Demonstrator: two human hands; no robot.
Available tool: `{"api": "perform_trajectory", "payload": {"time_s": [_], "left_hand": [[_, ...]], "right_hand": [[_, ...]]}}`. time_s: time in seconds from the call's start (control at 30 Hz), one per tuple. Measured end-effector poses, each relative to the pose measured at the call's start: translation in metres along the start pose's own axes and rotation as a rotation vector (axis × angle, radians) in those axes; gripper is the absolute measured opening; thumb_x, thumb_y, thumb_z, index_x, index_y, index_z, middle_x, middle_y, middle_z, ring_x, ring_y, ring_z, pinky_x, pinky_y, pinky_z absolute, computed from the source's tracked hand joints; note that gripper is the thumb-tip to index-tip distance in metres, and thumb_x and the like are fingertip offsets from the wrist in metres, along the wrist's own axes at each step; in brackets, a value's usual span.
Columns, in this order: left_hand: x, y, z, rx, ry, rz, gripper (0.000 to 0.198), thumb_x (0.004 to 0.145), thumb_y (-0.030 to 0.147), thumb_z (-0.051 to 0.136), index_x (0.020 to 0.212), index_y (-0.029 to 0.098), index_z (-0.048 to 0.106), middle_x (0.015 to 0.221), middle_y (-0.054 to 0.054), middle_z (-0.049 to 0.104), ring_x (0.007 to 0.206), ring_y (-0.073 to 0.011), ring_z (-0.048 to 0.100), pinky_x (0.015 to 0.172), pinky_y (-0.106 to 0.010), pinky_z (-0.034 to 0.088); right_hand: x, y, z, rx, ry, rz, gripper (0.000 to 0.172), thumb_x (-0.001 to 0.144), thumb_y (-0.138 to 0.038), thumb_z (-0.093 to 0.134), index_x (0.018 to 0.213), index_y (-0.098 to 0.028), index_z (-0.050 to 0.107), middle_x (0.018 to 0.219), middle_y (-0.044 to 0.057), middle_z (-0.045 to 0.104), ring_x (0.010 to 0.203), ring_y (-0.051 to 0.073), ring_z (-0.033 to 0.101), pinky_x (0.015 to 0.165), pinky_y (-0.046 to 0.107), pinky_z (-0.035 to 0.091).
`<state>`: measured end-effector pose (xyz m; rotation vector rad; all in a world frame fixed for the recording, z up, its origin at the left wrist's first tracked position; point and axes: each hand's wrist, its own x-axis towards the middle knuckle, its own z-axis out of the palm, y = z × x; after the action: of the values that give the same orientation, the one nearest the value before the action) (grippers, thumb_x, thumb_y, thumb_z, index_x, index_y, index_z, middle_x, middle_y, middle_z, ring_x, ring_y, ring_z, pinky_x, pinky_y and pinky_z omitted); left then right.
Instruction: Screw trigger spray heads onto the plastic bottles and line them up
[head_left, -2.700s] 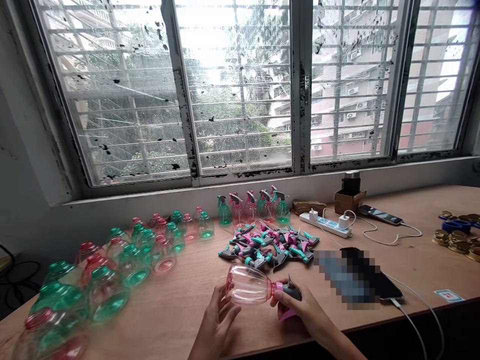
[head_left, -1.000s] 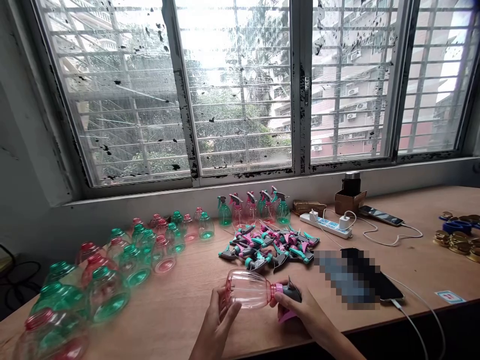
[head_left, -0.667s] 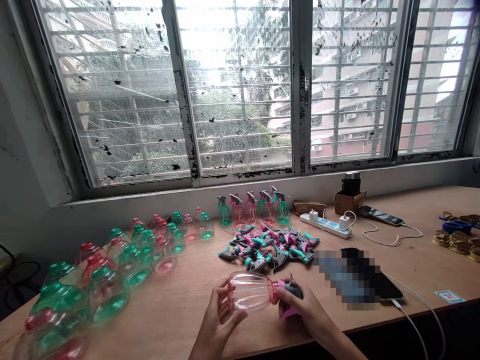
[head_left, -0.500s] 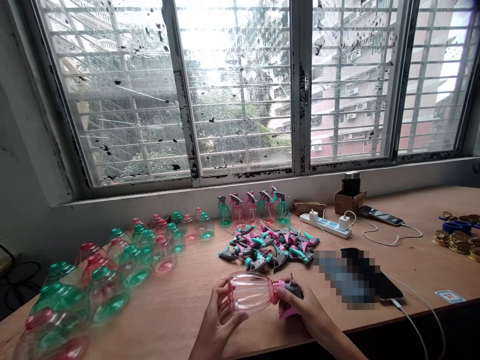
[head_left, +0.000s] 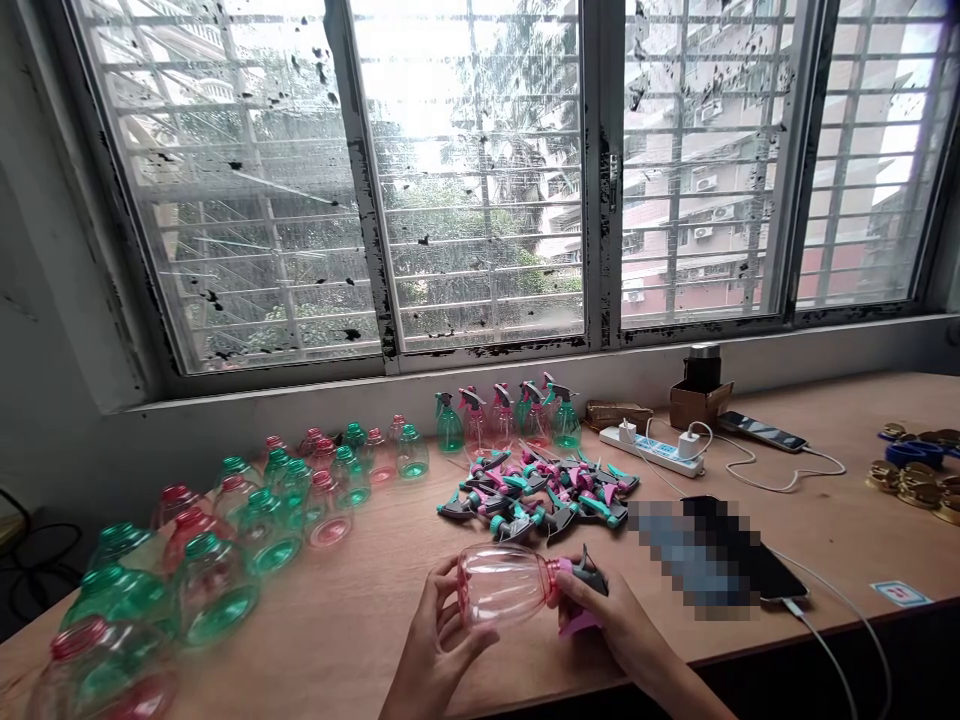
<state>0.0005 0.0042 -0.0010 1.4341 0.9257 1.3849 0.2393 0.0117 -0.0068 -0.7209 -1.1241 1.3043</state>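
At the table's left: headless bottles (head_left: 216, 590), green and red mixed, upright in loose rows running back toward the window wall; probably spread so each can be lifted singly. Tinted see-through plastic, round bellies, narrow ringed necks.

Left hand (head_left: 439, 640): fingers and thumb half curled about the base end of the red bottle (head_left: 502, 585), a light cradle, palm partly open; likely steadying it.

Red bottle: on its side above the front of the table (head_left: 337, 640), between the hands, base left, neck right; this puts the neck by the other hand. Thin, glossy, faintly fluted.

Back row: capped sprayers (head_left: 450, 428), upright near the wall, seemingly kept clear of the hands.

Pile: loose spray heads (head_left: 517, 522), tangled just beyond the bottle, presumably for a short reach. Grey, pink and teal, opaque, angular.

Right hand (head_left: 615, 620): closed around a pink-and-grey spray head (head_left: 592, 575), thumb near the pink collar, which meets the bottle's neck; how tightly joined, cannot tell.

Power strip (head_left: 652, 452): white, slab-shaped, plugs in, set back with its cables; dark phone (head_left: 784, 575) nearer the front edge.

Far right: gold pieces (head_left: 915, 485), shiny, rounded, bunched; use unclear.
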Motion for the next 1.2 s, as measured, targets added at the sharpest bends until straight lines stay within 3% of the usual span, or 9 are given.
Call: {"api": "perform_trajectory", "payload": {"time_s": [0.13,0.27,0.5,0.7,0.83,0.97,1.03,1.1,1.2], "left_hand": [[0.002,-0.003,-0.004,-0.032,-0.028,0.023,0.045,0.072,0.040,0.089,0.102,0.024,0.060,0.159,-0.014,0.037,0.131,-0.0363,0.057,0.101,-0.046,0.055],[0.004,-0.006,-0.009,0.007,-0.096,0.017,0.043,0.080,0.041,0.083,0.111,0.025,0.059,0.162,-0.015,0.033,0.134,-0.0366,0.055,0.108,-0.050,0.049],[0.000,0.005,0.002,-0.018,0.014,0.031,0.041,0.080,0.051,0.079,0.104,0.023,0.063,0.156,-0.015,0.044,0.133,-0.0384,0.056,0.105,-0.050,0.052],[0.000,0.011,0.001,-0.001,-0.013,0.019,0.040,0.083,0.052,0.076,0.107,0.024,0.060,0.153,-0.014,0.048,0.140,-0.0363,0.048,0.111,-0.048,0.047],[0.000,0.001,-0.004,-0.034,-0.034,-0.013,0.051,0.083,0.056,0.075,0.117,0.026,0.052,0.134,-0.014,0.062,0.128,-0.0361,0.061,0.106,-0.049,0.048],[0.002,-0.013,-0.005,-0.048,0.021,0.021,0.072,0.076,0.052,0.083,0.131,0.030,0.042,0.142,-0.015,0.050,0.115,-0.0333,0.067,0.093,-0.044,0.056],[0.003,-0.017,-0.006,-0.046,0.027,0.010,0.087,0.073,0.050,0.085,0.142,0.033,0.034,0.150,-0.016,0.041,0.115,-0.0333,0.066,0.091,-0.043,0.057],[0.003,-0.020,-0.009,-0.021,-0.020,-0.016,0.097,0.073,0.048,0.086,0.150,0.033,0.030,0.149,-0.016,0.045,0.122,-0.0358,0.062,0.096,-0.045,0.055],[0.004,-0.022,-0.014,0.087,-0.113,-0.007,0.087,0.078,0.044,0.083,0.151,0.028,0.040,0.145,-0.016,0.053,0.135,-0.0382,0.051,0.109,-0.047,0.048]], "right_hand": [[-0.001,-0.002,0.001,-0.017,-0.020,0.020,0.042,0.080,-0.052,0.080,0.094,-0.015,0.063,0.072,0.005,0.074,0.056,0.016,0.065,0.054,0.027,0.053],[-0.001,-0.003,0.000,-0.052,-0.042,0.033,0.044,0.079,-0.052,0.080,0.095,-0.016,0.063,0.076,0.006,0.075,0.058,0.017,0.066,0.055,0.027,0.053],[-0.002,-0.005,0.001,-0.078,-0.043,0.011,0.043,0.079,-0.053,0.080,0.093,-0.016,0.064,0.075,0.005,0.075,0.057,0.017,0.066,0.054,0.027,0.054],[-0.004,-0.009,0.004,-0.106,-0.047,-0.001,0.045,0.077,-0.054,0.082,0.093,-0.016,0.065,0.072,0.004,0.074,0.055,0.016,0.065,0.053,0.026,0.053],[-0.006,-0.011,0.006,-0.113,-0.034,0.005,0.048,0.074,-0.056,0.083,0.094,-0.016,0.065,0.066,0.002,0.072,0.054,0.016,0.065,0.053,0.026,0.053],[-0.006,-0.011,0.006,-0.103,-0.017,0.034,0.050,0.072,-0.056,0.085,0.095,-0.017,0.064,0.066,0.001,0.072,0.055,0.017,0.066,0.053,0.026,0.054],[-0.005,-0.010,0.005,-0.098,-0.018,0.031,0.049,0.071,-0.057,0.084,0.093,-0.017,0.065,0.066,0.002,0.072,0.054,0.017,0.065,0.053,0.027,0.054],[-0.004,-0.010,0.004,-0.101,-0.033,0.024,0.048,0.072,-0.059,0.083,0.088,-0.016,0.067,0.066,0.003,0.072,0.053,0.018,0.064,0.052,0.027,0.053],[-0.003,-0.009,0.003,-0.115,-0.058,0.021,0.047,0.074,-0.060,0.081,0.081,-0.015,0.068,0.063,0.004,0.070,0.053,0.018,0.064,0.053,0.028,0.053]]}}
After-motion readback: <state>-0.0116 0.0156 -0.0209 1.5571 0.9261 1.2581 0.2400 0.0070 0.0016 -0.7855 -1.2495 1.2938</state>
